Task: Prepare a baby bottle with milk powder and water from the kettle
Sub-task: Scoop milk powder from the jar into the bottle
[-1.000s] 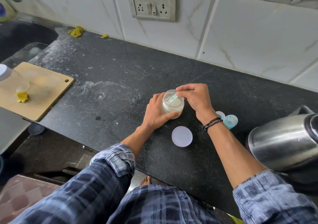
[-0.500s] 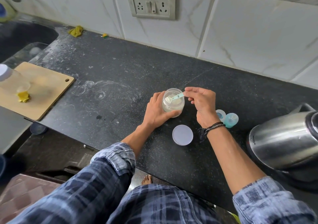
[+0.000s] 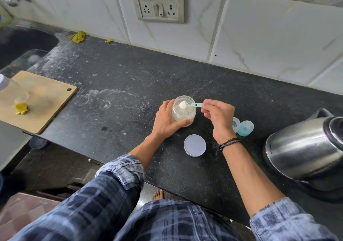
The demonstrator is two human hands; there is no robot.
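A clear jar of milk powder [image 3: 183,113] stands open on the black counter, and my left hand [image 3: 165,122] grips its side. My right hand [image 3: 220,118] pinches the handle of a small green scoop [image 3: 191,105], held level over the jar's mouth with a heap of white powder in its bowl. The jar's white lid [image 3: 194,145] lies flat in front of the jar. Behind my right hand stand the blue baby bottle [image 3: 245,128] and a clear part beside it [image 3: 235,124], partly hidden. The steel kettle [image 3: 304,146] sits at the right.
A wooden cutting board [image 3: 46,100] with a yellow scrap and a clear container lies at the left, by the sink [image 3: 20,46]. A switch plate [image 3: 157,1] is on the tiled wall. The counter's front edge runs close to my body.
My right hand has lifted the scoop out of the jar; it now holds it level above the mouth, filled with powder. The left hand has stayed on the jar.
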